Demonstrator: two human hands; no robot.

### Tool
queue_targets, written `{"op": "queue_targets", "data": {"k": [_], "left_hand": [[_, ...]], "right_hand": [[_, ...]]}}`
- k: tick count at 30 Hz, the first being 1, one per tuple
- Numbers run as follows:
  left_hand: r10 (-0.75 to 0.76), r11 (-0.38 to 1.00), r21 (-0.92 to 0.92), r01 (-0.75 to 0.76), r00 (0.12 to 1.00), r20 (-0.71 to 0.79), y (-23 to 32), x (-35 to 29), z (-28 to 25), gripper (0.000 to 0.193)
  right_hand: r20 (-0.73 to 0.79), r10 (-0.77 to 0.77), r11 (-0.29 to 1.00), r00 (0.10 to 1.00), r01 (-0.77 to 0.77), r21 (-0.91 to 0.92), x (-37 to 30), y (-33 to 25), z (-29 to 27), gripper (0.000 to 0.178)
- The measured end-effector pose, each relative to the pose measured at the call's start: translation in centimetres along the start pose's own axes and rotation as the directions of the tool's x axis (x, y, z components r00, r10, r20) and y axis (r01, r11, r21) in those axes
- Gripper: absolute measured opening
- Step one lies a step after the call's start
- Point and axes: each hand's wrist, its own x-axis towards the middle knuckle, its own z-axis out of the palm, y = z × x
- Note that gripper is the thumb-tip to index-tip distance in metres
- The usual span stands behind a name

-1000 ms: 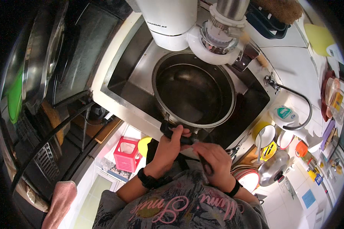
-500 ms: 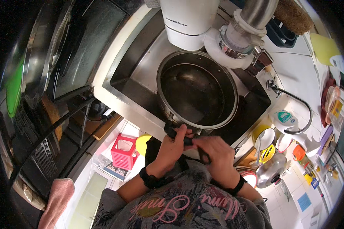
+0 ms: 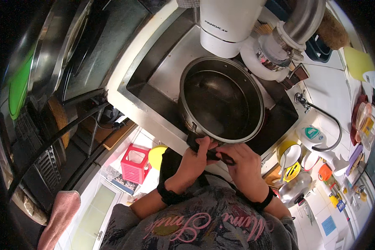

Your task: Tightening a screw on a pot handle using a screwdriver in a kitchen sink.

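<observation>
"What spanned the upper middle of the frame?"
"The sink (image 3: 166, 68); the pot (image 3: 221, 106) was over it."
"And the counter (image 3: 133, 118), at right?"
"It bore a bottle (image 3: 312, 135) and yellow bowl (image 3: 288, 155)."
"The floor (image 3: 155, 177), lower left?"
"A red stool (image 3: 134, 168) stood there."

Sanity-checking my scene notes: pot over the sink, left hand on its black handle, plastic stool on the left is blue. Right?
Not quite: the plastic stool on the left is pinkish red, not blue, as the head view shows. The rest stands: pot over the sink, left hand on its black handle.
</observation>
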Motion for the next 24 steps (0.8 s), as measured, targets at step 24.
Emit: {"op": "queue_targets", "data": {"k": [24], "left_hand": [[0.087,0.996,0.005,-0.088,0.991,0.101,-0.6,-0.8,-0.8,0.030]], "right_hand": [[-0.362,0.225,0.940,0.905,-0.104,0.324,-6.0,-0.4,2.5,0.029]]}}
